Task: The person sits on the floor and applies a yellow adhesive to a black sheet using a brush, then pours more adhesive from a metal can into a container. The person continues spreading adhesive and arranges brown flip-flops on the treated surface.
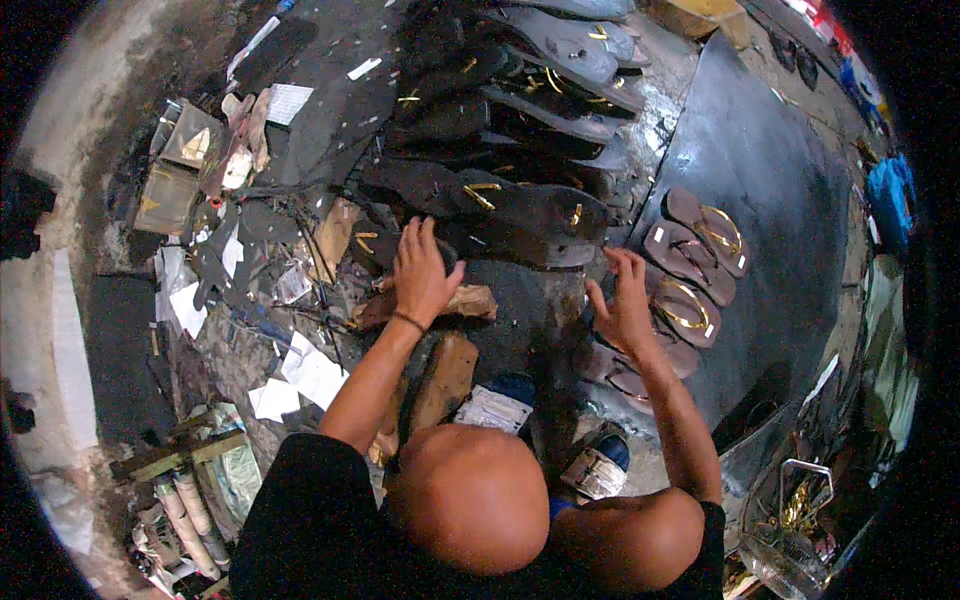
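My left hand (424, 272) reaches forward with fingers extended over a dark sandal sole (372, 244) that has a gold strap piece. Its palm covers part of that sole, so I cannot tell how firmly it touches. Just in front lies a row of dark soles (540, 225) with short gold strap ends. My right hand (624, 305) hovers near the right end of this row, thumb and fingers apart, with nothing visible between them. Beside it, finished-looking brown flip-flops (690, 258) with gold and dark straps lie in an overlapping column.
A large black sheet (770, 200) lies under the flip-flops at right. More soles (560, 50) are stacked at the far side. Wooden blocks (445, 380) sit between my arms. Paper scraps (305, 375) and a worn box (175, 185) clutter the left. A wire-framed item (808, 490) stands lower right.
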`<state>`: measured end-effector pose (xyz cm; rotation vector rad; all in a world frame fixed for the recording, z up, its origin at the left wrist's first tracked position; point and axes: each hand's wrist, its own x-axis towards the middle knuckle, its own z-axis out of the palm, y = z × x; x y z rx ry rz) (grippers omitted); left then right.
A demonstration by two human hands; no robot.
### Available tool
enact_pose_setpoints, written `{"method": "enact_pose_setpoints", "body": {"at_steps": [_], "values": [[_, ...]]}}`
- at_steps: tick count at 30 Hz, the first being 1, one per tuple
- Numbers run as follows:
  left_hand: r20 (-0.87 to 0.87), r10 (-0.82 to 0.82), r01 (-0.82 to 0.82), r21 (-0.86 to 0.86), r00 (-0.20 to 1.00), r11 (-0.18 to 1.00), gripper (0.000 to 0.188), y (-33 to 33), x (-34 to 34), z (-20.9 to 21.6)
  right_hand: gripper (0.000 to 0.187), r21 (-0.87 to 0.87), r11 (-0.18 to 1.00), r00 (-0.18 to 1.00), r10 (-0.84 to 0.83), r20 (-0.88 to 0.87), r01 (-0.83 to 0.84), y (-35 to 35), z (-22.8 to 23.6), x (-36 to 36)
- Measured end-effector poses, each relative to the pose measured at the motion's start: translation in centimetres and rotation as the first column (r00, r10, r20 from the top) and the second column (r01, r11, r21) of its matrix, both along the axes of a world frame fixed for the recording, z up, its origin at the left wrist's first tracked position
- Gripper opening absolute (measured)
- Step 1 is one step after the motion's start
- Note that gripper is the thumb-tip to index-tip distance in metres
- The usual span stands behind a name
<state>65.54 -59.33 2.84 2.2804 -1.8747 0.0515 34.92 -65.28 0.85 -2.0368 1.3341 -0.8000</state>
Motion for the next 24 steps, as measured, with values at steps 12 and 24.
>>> {"method": "enact_pose_setpoints", "body": {"at_steps": [12,24], "values": [[-0.978,-0.161,0.732,-0.010,0.136,0.681,0.041,-0.2,-3.0,15.9,0.061,0.565,0.647,0.848,0.486,0.214,-0.513,4.8,8.8,-3.2],[0.349,-0.365,0.351,0.107,0.863,0.930,0.054,-7.5,10.2,-2.2,0.082,0.045,0.997,0.871,0.079,-0.484,-0.065,10.1,1.3,-12.7]]}}
